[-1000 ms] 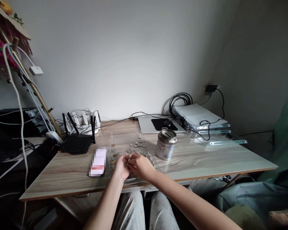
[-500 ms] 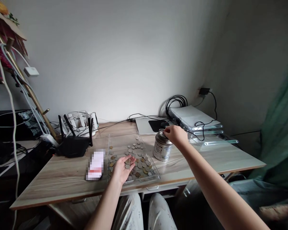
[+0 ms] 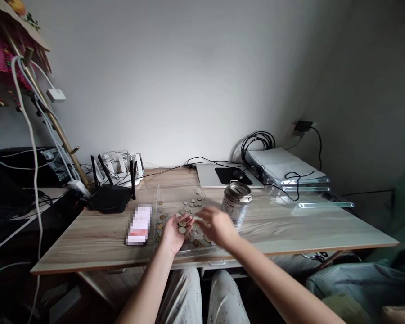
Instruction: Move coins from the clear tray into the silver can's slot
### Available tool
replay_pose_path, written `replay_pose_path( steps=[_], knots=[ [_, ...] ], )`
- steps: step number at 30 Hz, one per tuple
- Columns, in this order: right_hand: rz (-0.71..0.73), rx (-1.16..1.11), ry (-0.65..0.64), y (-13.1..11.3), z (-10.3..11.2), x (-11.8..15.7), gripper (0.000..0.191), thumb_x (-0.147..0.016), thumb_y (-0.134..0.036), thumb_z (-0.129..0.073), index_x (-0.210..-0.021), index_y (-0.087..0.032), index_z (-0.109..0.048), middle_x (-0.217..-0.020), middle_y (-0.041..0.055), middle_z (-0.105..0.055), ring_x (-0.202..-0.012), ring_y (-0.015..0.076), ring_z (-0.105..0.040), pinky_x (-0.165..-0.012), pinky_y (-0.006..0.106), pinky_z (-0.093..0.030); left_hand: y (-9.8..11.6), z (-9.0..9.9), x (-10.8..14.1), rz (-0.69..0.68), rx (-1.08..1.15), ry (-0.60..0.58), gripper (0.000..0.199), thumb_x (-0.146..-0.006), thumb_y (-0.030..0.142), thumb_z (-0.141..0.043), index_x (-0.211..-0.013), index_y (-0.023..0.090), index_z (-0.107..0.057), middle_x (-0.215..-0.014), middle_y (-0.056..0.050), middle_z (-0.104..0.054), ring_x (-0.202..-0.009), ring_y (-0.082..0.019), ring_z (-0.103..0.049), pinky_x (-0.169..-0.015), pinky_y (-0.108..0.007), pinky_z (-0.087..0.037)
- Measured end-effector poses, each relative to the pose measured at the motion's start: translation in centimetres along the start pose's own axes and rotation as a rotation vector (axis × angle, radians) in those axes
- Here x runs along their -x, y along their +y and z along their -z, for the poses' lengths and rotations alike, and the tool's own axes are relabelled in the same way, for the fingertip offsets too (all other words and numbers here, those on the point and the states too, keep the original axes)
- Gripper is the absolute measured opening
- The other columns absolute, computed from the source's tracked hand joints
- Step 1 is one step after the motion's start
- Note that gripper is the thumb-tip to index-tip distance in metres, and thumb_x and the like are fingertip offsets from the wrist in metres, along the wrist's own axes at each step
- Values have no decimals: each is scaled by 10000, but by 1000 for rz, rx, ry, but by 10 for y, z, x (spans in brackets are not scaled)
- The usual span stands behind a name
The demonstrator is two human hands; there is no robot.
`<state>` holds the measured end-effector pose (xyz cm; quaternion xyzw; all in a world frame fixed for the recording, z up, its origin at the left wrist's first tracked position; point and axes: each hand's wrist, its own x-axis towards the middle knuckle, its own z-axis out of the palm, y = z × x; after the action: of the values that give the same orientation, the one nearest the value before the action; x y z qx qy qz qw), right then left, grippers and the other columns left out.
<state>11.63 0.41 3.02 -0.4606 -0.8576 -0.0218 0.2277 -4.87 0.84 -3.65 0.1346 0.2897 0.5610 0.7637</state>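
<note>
My left hand point(image 3: 174, 233) is held palm up over the clear plastic tray point(image 3: 158, 194), its fingers slightly curled around a few coins point(image 3: 182, 227) resting in the palm. Close beside its fingertips is my right hand point(image 3: 218, 225), palm down; motion blur smears its fingers, and I cannot tell whether anything is between them. Several loose silver and gold-coloured coins point(image 3: 196, 243) lie spread over the tray, partly hidden by both hands. Right of the tray stands a silver can point(image 3: 236, 204) with a slot in its lid and a worn printed label.
A phone point(image 3: 138, 225) lies left of the tray, with a black router point(image 3: 111, 198) behind it. At the back are a closed silver laptop point(image 3: 205, 175), a black mouse pad point(image 3: 222, 175) and mouse point(image 3: 238, 173). Stacked clear trays point(image 3: 315, 204) and black cables point(image 3: 259, 140) occupy the right rear.
My right hand has moved from the can's lid down and left to beside my left hand. My left hand still holds coins. The camera view has shifted slightly.
</note>
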Motion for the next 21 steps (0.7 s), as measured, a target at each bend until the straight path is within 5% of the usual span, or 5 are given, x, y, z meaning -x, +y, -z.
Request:
replay_pose_path(
  steps=[4, 7, 11, 15, 21],
  knots=[
    [213, -28, -128, -34, -47, 7, 200, -808, -259, -401, -866, -203, -584, -920, 49, -573, -884, 158, -474, -680, 230, -381, 2, -4, 2, 57, -49, 40, 318, -782, 296, -400, -897, 70, -592, -801, -105, -617, -667, -145, -580, -610, -249, -451],
    [188, -17, -119, -35, -50, 2, 230, -827, -246, -367, -813, -183, -587, -844, 54, -579, -833, 152, -483, -657, 226, -378, 0, -3, 0, 25, -19, 6, 230, -769, 207, -424, -799, 66, -604, -708, -80, -608, -613, -115, -567, -590, -219, -452],
    [18, -57, 68, -5, -10, -9, 235, -825, -272, -371, -869, -223, -597, -845, 29, -588, -765, 119, -502, -633, 201, -368, -4, -1, -1, -50, -31, -55, 182, -699, 14, -434, -762, 54, -601, -775, -115, -627, -758, -150, -599, -731, -256, -464],
    [-361, 125, 296, 55, 48, -22, 272, -809, -325, -364, -873, -245, -615, -869, 29, -606, -743, 138, -522, -588, 221, -350, -5, -4, 4, -70, -113, -72, 269, -686, -35, -413, -873, 37, -593, -888, -159, -631, -919, -198, -573, -851, -295, -430],
    [-593, 373, 51, 105, 71, -31, 241, -725, -303, -434, -714, -202, -653, -714, 63, -613, -657, 161, -539, -534, 233, -332, -4, -6, 4, -80, -190, -14, 254, -692, -10, -495, -919, 60, -584, -896, -151, -638, -901, -199, -585, -755, -229, -481]
  ],
)
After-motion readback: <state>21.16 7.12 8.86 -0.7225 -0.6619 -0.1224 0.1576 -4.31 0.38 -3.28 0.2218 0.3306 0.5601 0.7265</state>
